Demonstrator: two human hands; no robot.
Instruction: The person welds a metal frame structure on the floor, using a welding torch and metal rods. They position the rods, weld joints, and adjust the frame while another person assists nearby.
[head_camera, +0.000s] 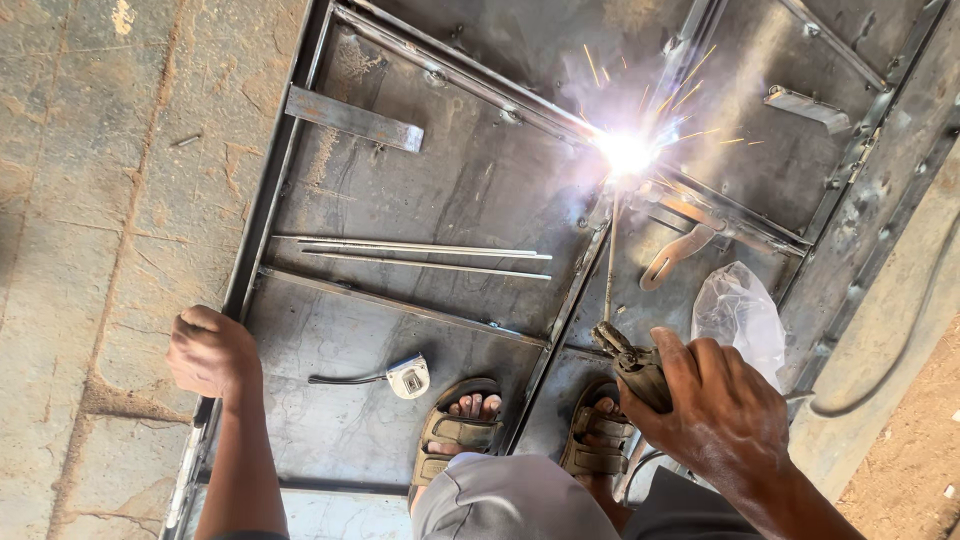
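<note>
The right hand (725, 405) is clamped on the electrode holder (632, 368), keeping the rod (610, 260) at the sparking joint (625, 152); the left hand (210, 350), fisted, braces on the door frame's left edge (262, 215).

the right hand (725, 405) grips an electrode holder (635, 370), its welding rod (610, 265) running toward twelve o'clock into a bright arc (625, 152) throwing sparks on a steel door frame (420, 190) lying on the floor. the left hand (212, 352), at nine o'clock, rests closed on the frame's edge. two sandalled feet stand on the sheet, a tape measure (408, 377) just beside the left one, a clear plastic bag (738, 315) at three o'clock.
</note>
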